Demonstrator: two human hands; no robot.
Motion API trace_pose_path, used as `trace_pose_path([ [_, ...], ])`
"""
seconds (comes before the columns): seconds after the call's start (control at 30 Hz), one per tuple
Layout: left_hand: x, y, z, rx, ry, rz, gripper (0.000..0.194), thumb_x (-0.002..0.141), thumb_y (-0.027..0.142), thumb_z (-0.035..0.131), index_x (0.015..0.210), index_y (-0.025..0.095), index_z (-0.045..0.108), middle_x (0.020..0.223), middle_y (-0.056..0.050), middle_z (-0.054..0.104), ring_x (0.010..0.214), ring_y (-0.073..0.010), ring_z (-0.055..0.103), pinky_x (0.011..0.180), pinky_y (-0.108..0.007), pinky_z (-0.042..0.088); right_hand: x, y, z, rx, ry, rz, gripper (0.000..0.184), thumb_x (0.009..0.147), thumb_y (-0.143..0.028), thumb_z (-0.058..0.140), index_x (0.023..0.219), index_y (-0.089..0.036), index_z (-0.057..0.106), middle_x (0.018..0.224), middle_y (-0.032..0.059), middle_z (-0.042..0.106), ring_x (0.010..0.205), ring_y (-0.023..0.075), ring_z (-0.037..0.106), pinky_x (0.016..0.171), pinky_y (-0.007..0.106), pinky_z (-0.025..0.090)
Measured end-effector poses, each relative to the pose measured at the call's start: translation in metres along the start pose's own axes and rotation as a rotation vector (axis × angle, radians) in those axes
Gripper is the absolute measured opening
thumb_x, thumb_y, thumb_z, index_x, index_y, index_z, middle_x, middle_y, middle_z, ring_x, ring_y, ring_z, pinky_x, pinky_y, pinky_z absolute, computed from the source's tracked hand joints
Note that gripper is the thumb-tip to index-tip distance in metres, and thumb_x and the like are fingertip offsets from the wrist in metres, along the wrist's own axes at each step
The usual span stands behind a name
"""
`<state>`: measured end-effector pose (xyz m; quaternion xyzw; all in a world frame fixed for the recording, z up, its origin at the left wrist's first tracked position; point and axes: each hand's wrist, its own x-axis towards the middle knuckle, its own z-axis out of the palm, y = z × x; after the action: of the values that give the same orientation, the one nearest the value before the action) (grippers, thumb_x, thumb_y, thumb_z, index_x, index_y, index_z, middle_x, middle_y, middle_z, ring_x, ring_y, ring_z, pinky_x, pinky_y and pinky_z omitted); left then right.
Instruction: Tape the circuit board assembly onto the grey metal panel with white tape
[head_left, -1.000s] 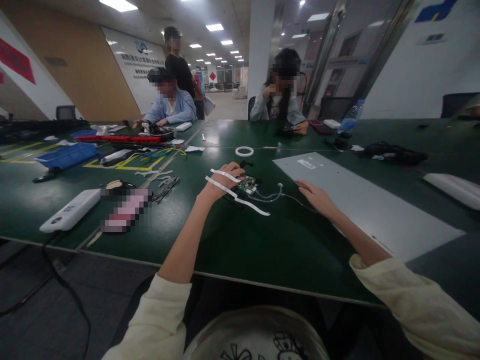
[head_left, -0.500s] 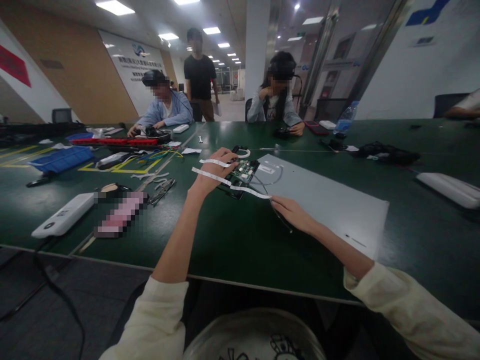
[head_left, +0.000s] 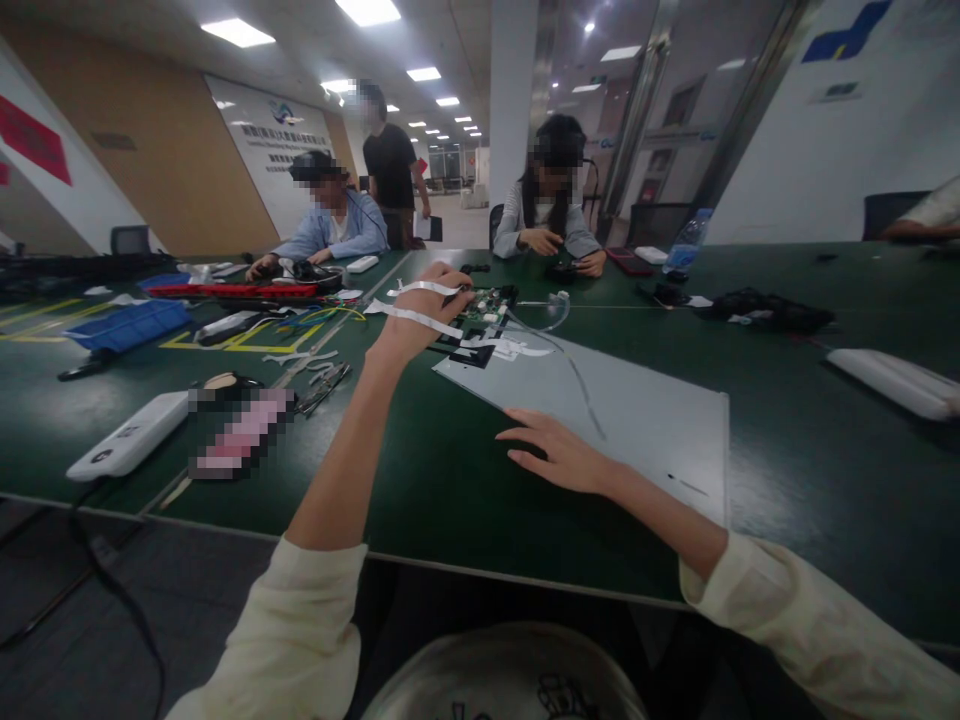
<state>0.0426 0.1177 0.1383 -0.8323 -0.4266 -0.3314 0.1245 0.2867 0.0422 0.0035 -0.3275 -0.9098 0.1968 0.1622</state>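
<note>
My left hand (head_left: 420, 310) is raised above the green table (head_left: 450, 480), closed on a small green circuit board (head_left: 491, 303). White tape strips (head_left: 412, 316) lie across the back of that hand, and thin wires (head_left: 559, 335) trail from the board. My right hand (head_left: 559, 455) lies flat with its fingers spread at the near corner of a large grey metal panel (head_left: 645, 405). A black bracket with white tape (head_left: 480, 350) rests on the panel's far left corner, under the board.
A white device (head_left: 127, 435) and a blurred pink item (head_left: 240, 430) lie at the left. Tweezers (head_left: 326, 380), a blue tray (head_left: 127, 322) and red bar (head_left: 232, 290) sit further back. Two seated people and one standing are across the table. A white housing (head_left: 896, 385) lies at the right.
My left hand has lifted the circuit board up and away from the table. The grey panel has slid towards me and leftwards with my right hand on it. The standing person walked right.
</note>
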Motion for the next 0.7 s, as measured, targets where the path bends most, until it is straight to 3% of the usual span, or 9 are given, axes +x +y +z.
trace_pose_path([
  [0.17, -0.001, 0.006, 0.016, 0.026, -0.049, -0.011, 0.022, 0.09, 0.029, 0.045, 0.103, 0.018, 0.059, 0.101, -0.004, 0.055, 0.094, -0.0169, 0.055, 0.083, -0.029, 0.044, 0.0, -0.01, -0.004, -0.041, -0.058, -0.01, 0.05, 0.089, -0.052, 0.039, 0.123, -0.021, 0.057, 0.145, 0.01, 0.03, 0.133, 0.0254, 0.028, 0.108, 0.046, 0.024],
  [0.37, -0.014, 0.021, 0.055, 0.009, -0.202, -0.006, 0.019, 0.089, 0.027, 0.048, 0.102, 0.017, 0.059, 0.103, -0.006, 0.055, 0.093, -0.0179, 0.056, 0.081, -0.029, 0.046, -0.003, -0.02, -0.001, 0.003, -0.097, -0.023, 0.047, 0.087, -0.051, 0.043, 0.123, -0.024, 0.058, 0.147, 0.0074, 0.027, 0.134, 0.0254, 0.027, 0.109, 0.045, 0.023],
  [0.53, -0.029, 0.03, 0.085, 0.029, -0.315, 0.004, 0.02, 0.09, 0.029, 0.046, 0.1, 0.017, 0.06, 0.102, -0.005, 0.055, 0.091, -0.0186, 0.056, 0.08, -0.029, 0.045, -0.005, -0.028, 0.0, 0.044, -0.139, -0.119, 0.044, 0.086, -0.046, 0.048, 0.123, -0.023, 0.058, 0.147, 0.0084, 0.027, 0.134, 0.0243, 0.025, 0.109, 0.043, 0.022],
  [0.7, -0.04, 0.033, 0.102, 0.025, -0.339, -0.036, 0.023, 0.091, 0.033, 0.045, 0.1, 0.019, 0.06, 0.1, -0.005, 0.055, 0.087, -0.018, 0.056, 0.078, -0.029, 0.046, -0.005, -0.032, 0.005, 0.041, -0.134, -0.215, 0.044, 0.084, -0.042, 0.052, 0.122, -0.021, 0.058, 0.146, 0.0109, 0.029, 0.134, 0.0241, 0.025, 0.108, 0.043, 0.024],
])
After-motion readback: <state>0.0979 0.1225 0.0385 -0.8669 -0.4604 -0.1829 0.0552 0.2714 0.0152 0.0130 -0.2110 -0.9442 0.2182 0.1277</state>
